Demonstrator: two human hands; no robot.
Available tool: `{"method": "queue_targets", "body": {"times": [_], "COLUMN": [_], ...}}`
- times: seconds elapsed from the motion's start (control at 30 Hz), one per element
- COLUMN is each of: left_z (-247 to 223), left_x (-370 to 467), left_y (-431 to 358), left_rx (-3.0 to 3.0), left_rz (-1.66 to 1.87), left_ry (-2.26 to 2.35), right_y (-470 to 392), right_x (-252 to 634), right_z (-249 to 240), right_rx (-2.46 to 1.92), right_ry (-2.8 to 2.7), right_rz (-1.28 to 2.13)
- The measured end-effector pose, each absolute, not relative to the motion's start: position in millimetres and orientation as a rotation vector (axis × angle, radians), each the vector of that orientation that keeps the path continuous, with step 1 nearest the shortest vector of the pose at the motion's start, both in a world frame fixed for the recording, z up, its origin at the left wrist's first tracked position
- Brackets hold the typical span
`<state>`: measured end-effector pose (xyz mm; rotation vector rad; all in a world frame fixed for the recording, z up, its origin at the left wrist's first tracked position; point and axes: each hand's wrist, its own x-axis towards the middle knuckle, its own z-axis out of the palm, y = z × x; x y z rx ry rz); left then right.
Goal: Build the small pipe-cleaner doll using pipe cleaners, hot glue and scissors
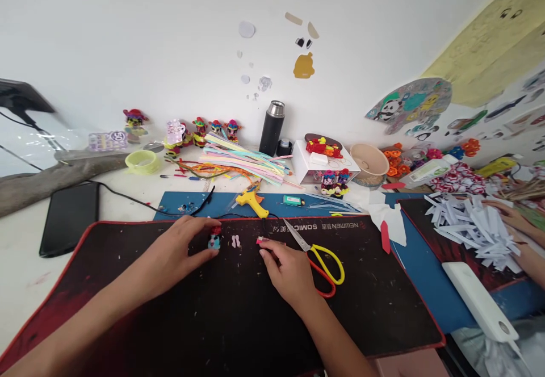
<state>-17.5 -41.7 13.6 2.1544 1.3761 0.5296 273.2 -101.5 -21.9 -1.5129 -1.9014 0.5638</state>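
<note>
Head view:

1. The tabletop [32,277] runs out of frame at left; at right a co-worker's hands are cut off by the edge.
2. The mat [179,323] lies under the work, its near edge partly out of frame.
3. The left hand [172,255] reaches in from the left, thumb at the figure's near end and index finger at its far end, grasping it; how firmly, I cannot tell. The right hand [293,272] pinches the pink piece between thumb and index finger, its other fingers curled.
4. The scissors [307,247] lie just beyond the right hand, part of the handles behind it.
5. The figure [214,239] is right of the left hand's palm, its long axis pointing away from the person, red end farthest. Standing or lying is unclear.
6. The white pieces [237,242] lie between the hands, nearer the figure, lengthwise away from the person.
7. The pink piece [260,240] is mostly hidden by fingertips; its shape is unreadable.
</note>
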Motion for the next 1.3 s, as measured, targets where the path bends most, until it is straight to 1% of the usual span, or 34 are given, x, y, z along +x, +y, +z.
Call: {"method": "queue_targets", "body": {"times": [0.13, 0.37, 0.6, 0.8, 1.3], "left_z": [1.8, -15.7, -10.1, -19.0, -20.7], "left_x": [-15.5, -19.8, -17.0, -15.9, -19.3], "left_y": [-54.7, -58.3, -59.9, -59.4, -61.0], "left_rx": [2.19, 2.302, 2.311, 2.319, 2.334], "left_rz": [0.583, 0.492, 0.565, 0.478, 0.482], "left_ry": [1.359, 1.379, 1.379, 1.394, 1.349], "right_y": [-101.8, -102.0, -101.4, -101.4, -101.7], "right_x": [273.4, 273.2, 272.8, 272.7, 273.5], "right_z": [-21.6, -21.7, -21.4, -21.5, -20.8], "right_rx": [-1.511, -1.53, -1.501, -1.489, -1.5], "right_ry": [-1.914, -1.898, -1.885, -1.882, -1.893], "right_rz": [0.563, 0.573, 0.588, 0.59, 0.57]}}
